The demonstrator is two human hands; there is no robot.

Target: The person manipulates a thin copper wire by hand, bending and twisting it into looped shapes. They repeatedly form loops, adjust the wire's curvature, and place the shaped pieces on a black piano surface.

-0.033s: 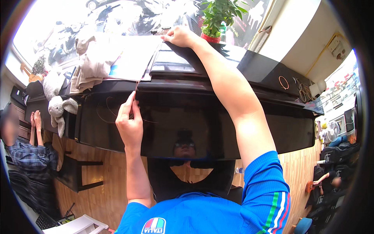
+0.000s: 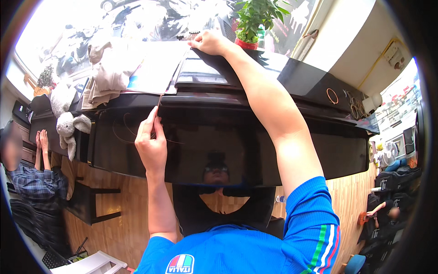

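Note:
My left hand (image 2: 152, 144) is at the front edge of a glossy black piano-like cabinet (image 2: 237, 141), its fingers pinched on a thin copper-coloured wire (image 2: 160, 101). Loose thin loops curve out around that hand against the dark front panel. The wire runs up toward a stack of white papers (image 2: 157, 59) on the cabinet's top. Farther away, my right hand (image 2: 212, 43) reaches across with thumb and fingers pressed together at the papers' far right corner. Whether it grips the paper or the wire's other end, I cannot tell.
Beige cloth (image 2: 107, 71) and a grey plush rabbit (image 2: 66, 125) lie left. A potted plant (image 2: 248, 39) stands beside my right hand. Toward the right are an orange-brown ring (image 2: 332, 96) and coiled loops (image 2: 355, 107). Another person (image 2: 36, 182) sits at far left, near a dark bench (image 2: 89, 201).

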